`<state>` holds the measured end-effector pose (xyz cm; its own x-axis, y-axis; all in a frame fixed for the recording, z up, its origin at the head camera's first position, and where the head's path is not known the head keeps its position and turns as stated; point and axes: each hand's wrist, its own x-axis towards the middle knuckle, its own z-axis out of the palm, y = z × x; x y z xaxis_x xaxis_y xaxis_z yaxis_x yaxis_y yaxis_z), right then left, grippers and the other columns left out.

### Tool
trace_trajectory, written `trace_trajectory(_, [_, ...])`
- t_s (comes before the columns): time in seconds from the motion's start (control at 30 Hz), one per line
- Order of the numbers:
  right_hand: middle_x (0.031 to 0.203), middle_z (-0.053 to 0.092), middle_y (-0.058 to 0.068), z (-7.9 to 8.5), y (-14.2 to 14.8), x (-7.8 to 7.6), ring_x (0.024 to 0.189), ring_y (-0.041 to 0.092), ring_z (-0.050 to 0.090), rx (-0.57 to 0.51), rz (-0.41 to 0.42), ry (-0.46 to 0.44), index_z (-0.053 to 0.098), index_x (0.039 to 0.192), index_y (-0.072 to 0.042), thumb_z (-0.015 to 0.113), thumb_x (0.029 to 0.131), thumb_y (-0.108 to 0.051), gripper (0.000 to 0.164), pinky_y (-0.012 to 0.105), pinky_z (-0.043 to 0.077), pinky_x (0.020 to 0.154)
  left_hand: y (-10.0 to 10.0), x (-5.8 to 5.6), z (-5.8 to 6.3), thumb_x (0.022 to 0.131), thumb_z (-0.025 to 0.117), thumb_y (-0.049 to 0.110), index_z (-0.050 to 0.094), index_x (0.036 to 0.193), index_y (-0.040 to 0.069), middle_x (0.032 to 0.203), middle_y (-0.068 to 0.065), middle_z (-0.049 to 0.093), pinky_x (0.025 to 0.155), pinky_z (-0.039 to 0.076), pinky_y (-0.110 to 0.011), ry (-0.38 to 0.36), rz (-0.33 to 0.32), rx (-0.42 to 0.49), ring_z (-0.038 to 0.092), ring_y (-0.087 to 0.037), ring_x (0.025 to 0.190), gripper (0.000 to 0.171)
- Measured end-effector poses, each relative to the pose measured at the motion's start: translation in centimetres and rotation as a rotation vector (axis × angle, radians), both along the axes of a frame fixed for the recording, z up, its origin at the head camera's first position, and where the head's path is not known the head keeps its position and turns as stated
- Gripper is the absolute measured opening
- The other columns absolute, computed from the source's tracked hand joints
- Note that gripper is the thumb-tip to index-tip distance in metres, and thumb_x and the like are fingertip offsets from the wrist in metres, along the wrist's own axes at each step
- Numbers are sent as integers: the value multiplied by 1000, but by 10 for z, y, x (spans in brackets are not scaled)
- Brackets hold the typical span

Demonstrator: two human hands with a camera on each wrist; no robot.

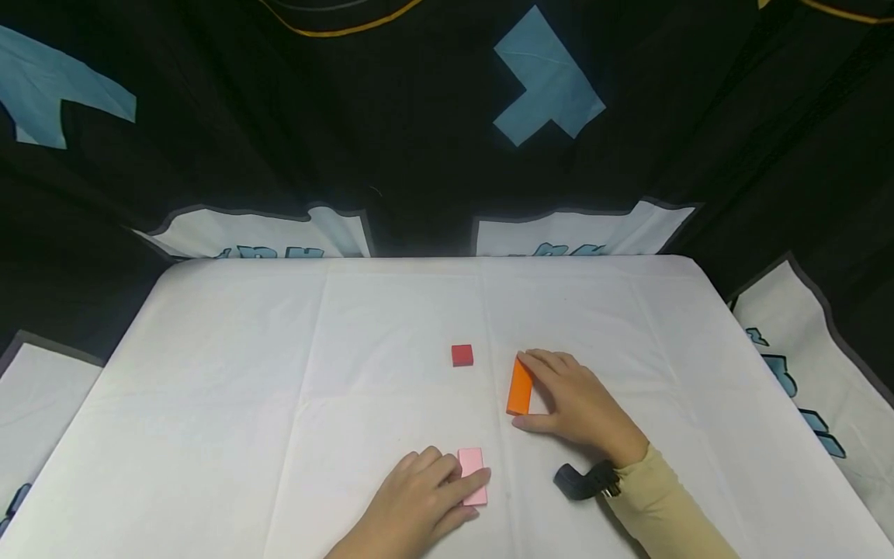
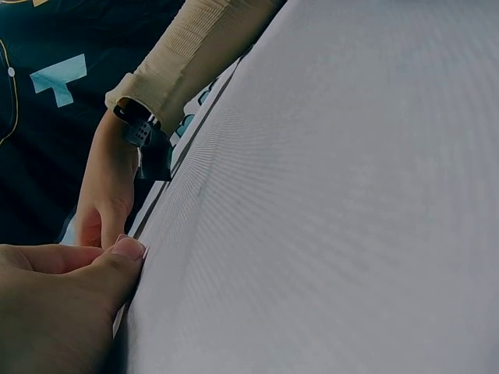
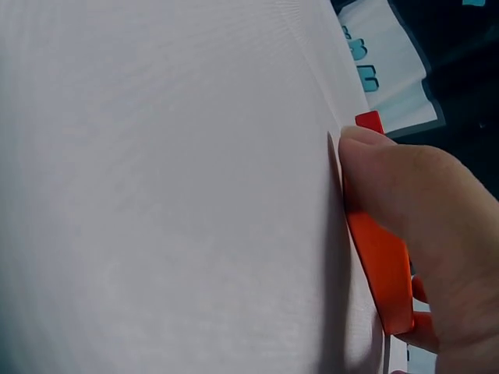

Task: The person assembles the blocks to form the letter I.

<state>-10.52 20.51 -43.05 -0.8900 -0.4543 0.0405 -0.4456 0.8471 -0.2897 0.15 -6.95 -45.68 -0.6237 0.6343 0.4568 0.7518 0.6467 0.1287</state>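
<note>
An orange rectangular block [image 1: 519, 390] lies at the right of the table's middle, its long side pointing away from me. My right hand [image 1: 583, 400] holds it, thumb at the near end and fingertips at the far end. The right wrist view shows that thumb against the orange block [image 3: 386, 273], close over the cloth. Nearer to me, my left hand [image 1: 419, 497] grips a pink block [image 1: 471, 461], the index finger lying across it and the thumb at its near end. A small red block [image 1: 462, 355] sits beyond both hands, touched by neither.
White cloth covers the table [image 1: 209, 388]. Behind it hangs a dark curtain [image 1: 391, 140] with pale blue patches. A black wrist device [image 1: 588, 480] is strapped at the right sleeve [image 1: 663, 505].
</note>
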Motion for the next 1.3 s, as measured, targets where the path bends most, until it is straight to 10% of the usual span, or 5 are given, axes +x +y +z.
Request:
trace_trajectory(0.9, [143,55,9,-4,4,-3,127,32,49,-55,10,10,50,146,-14,84,70,-56,93,55,42,106,-1,-2,-5,87,73,42,69,124,28,92,17,50,74,35,-13,-114,-28,138,41,-1,84,40])
trace_trajectory(1.3, [143,53,4,-8,-2,-7,131,25,46,-271,35,-39,54,142,-19,89,67,-47,87,51,42,109,-2,-2,-4,88,71,41,69,125,29,94,17,49,73,32,-11,-112,-36,125,40,0,82,38])
